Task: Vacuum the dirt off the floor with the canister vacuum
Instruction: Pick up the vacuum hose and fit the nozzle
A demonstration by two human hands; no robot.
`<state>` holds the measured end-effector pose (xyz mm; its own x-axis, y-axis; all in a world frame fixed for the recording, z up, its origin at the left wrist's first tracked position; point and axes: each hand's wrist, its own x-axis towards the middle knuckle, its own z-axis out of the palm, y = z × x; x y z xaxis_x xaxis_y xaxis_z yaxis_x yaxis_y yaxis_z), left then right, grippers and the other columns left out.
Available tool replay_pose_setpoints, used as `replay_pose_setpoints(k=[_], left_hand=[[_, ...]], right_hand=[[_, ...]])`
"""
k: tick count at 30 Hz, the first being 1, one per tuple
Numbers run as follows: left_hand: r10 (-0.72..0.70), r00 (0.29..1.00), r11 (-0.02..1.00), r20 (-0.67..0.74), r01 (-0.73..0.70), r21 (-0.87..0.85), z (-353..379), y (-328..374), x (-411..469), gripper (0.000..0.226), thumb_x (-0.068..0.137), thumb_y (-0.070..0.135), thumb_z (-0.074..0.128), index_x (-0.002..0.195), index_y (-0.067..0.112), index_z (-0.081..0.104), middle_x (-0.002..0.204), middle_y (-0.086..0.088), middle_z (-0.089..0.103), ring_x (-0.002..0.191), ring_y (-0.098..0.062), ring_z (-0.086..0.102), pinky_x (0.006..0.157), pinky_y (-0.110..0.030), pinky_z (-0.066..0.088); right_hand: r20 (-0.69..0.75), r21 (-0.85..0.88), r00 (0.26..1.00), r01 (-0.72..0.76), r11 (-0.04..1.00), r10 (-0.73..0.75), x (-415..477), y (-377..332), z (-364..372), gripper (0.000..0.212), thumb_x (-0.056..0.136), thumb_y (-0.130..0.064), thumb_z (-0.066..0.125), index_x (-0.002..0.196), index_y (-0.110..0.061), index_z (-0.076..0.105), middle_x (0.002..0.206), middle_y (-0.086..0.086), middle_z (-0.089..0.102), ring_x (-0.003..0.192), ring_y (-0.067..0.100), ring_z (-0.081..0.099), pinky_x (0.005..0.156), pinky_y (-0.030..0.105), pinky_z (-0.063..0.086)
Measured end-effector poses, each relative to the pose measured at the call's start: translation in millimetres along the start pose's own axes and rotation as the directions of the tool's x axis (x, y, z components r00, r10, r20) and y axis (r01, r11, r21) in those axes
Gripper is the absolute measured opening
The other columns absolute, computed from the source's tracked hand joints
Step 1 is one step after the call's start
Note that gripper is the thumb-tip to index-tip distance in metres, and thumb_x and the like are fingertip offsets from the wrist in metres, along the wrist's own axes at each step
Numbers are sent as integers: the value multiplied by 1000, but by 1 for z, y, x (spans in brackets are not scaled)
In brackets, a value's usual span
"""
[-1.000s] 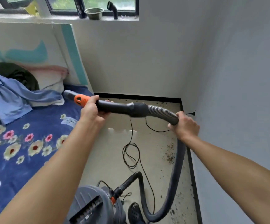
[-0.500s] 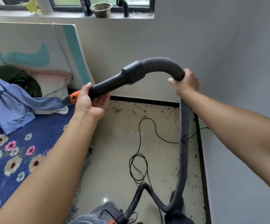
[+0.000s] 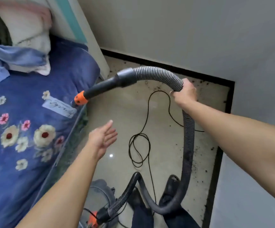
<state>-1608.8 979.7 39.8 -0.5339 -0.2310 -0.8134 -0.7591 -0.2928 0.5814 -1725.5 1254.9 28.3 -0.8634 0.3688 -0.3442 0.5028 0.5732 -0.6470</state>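
Note:
My right hand [image 3: 185, 92] grips the ribbed grey vacuum hose [image 3: 188, 140] at its upper bend. The hose's black handle tube [image 3: 107, 86] with an orange collar [image 3: 80, 99] slopes down-left, its tip touching the edge of the bed. My left hand [image 3: 103, 139] hovers below the tube with fingers straight, holding nothing. The hose loops down to the grey canister [image 3: 100, 195] at the bottom. Dark dirt specks [image 3: 201, 168] lie along the right wall's skirting and in the far corner.
A bed with a blue floral cover [image 3: 34, 129], pillow and blue cloth fills the left. A black power cord [image 3: 140, 145] lies coiled on the tiled floor. My black shoes [image 3: 171, 188] stand beside the canister. Grey walls close the far and right sides.
My left hand let go of the handle tube and dropped below it, now open. The tube's orange end sank toward the bed edge. The view tilted downward.

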Motion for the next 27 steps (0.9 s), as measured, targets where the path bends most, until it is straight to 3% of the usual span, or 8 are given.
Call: replay_pose_setpoints(k=[3,5,9,13,17,21,24,27], left_hand=[[-118,990,862,-81,143,486,-7,-105,63,39,81,19,77,110,2,57,102,-16,63,84,-23,58,74,-34,49],[-180,977,677,-115,208,706,-16,-173,96,48,78,24,80,114,4,56,109,-12,62,92,-23,57,80,-32,47],[-296,949,424,-107,231,876,-35,-287,154,64,80,42,73,127,5,50,123,-11,57,111,-27,55,93,-32,45],[-424,904,328,-49,204,922,-39,-357,198,29,79,32,73,76,18,48,93,-6,55,87,-23,54,75,-27,44],[-524,852,491,0,302,817,-52,-403,232,51,39,18,72,85,-1,61,75,-19,66,63,-32,64,64,-43,59],[-423,905,662,-48,345,666,-56,-382,229,28,61,7,76,83,-6,65,64,-19,65,50,-25,58,54,-38,52],[-348,938,760,-7,286,584,-59,-350,213,11,71,-3,70,76,-1,59,55,-14,58,42,-20,50,47,-28,43],[-236,970,860,-59,237,452,-65,-315,204,13,74,-9,64,81,1,57,59,-13,55,41,-18,48,40,-22,40]], right_hand=[[6,-125,1000,30,992,-29,36,36,43,32,90,-18,68,118,-19,54,99,-1,57,92,20,52,76,29,41],[17,-180,999,37,983,-34,56,63,77,35,89,-19,69,121,-18,54,101,-1,57,95,21,53,80,32,44],[47,-248,999,24,968,-13,93,128,161,42,88,-21,71,126,-16,54,111,4,60,108,25,59,88,35,47],[76,-286,997,34,958,-12,127,184,235,48,89,-20,72,132,-15,52,125,6,60,114,24,57,86,31,45],[173,-307,985,80,948,-27,132,217,266,60,90,-15,66,145,-14,42,141,10,52,127,27,52,104,34,45],[227,-426,968,199,883,-108,59,247,263,52,90,-12,61,141,-15,49,136,12,54,124,29,52,102,34,40],[271,-214,929,311,926,-250,-38,257,257,19,90,-15,62,107,-18,69,101,2,67,95,21,62,86,36,48],[527,-29,849,-27,999,38,-128,262,259,22,94,-25,62,73,-24,66,71,-5,68,69,16,65,63,30,50]])
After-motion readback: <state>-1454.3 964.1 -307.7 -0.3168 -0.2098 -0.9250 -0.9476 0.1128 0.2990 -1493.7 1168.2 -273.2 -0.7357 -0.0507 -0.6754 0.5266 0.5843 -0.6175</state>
